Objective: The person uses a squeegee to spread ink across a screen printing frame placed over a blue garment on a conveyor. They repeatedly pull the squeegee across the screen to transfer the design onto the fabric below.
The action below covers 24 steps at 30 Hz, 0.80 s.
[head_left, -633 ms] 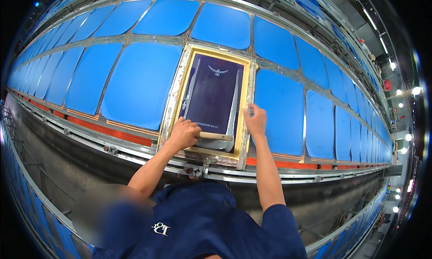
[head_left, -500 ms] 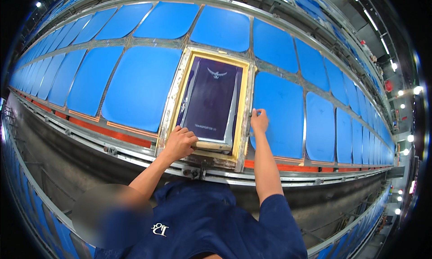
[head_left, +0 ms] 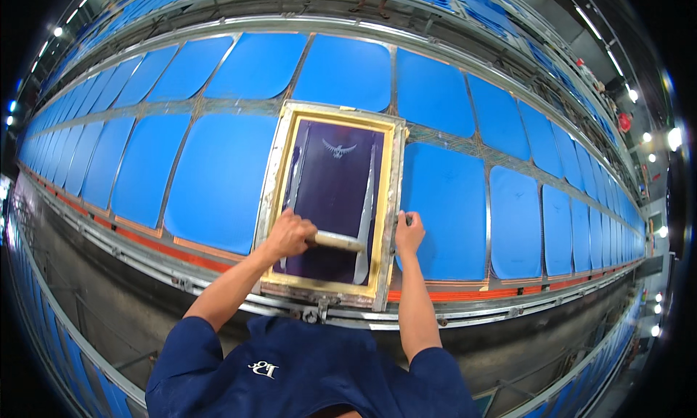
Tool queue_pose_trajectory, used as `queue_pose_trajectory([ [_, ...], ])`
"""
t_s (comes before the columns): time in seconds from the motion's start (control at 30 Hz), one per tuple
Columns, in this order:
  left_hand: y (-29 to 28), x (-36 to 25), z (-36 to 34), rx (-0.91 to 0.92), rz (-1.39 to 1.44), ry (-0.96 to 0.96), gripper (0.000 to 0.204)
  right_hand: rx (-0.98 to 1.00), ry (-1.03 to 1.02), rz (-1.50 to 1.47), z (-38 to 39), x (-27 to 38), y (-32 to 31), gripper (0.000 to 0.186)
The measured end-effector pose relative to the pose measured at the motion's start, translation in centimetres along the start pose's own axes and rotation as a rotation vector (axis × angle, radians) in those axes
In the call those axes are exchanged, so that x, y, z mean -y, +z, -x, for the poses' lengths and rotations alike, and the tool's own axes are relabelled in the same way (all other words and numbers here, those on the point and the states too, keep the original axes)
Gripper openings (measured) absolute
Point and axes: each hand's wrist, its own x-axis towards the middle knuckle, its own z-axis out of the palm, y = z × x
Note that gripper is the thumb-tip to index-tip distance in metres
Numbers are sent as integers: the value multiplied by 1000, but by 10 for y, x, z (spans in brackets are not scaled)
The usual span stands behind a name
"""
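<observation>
A screen printing frame (head_left: pixel 271 189) with a pale, stained border lies on the table in front of me, around a dark purple mesh (head_left: pixel 330 186) with a light winged emblem near its far end. My left hand (head_left: pixel 290 233) is closed around the left end of a squeegee (head_left: pixel 338 241), which lies crosswise over the nearer half of the mesh. Glossy streaks run along both sides of the mesh. My right hand (head_left: pixel 410 234) is closed at the frame's right edge, with a small dark piece by its fingertips; its exact hold is partly hidden.
Blue sheets (head_left: pixel 218 182) with rounded corners lie in two rows along the long table, left and right of the frame. A metal rail (head_left: pixel 479 315) runs along the near edge, beside an orange-red strip (head_left: pixel 465 296). More racks with blue sheets stand beyond.
The squeegee has moved with my left hand away from the frame's near end, farther up the mesh. My right hand stays at the frame's right edge. The whole view has shifted slightly.
</observation>
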Motion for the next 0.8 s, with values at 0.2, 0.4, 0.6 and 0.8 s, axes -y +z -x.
queue_pose_trajectory([
  [0.2, -10, 124, -160, -256, 5, 5, 15, 25, 74, 15, 1, 1, 1, 27],
  [0.4, -7, 173, -232, -203, -6, -41, 23, 4, 100, -11, 2, 1, -4, 27],
  [0.6, 16, 134, -153, -221, 125, -92, 15, -7, -11, 46, -4, 1, 3, 26],
  [0.8, 29, -27, 56, -221, 5, -54, 32, 7, 33, 14, -1, -8, 12, 30],
])
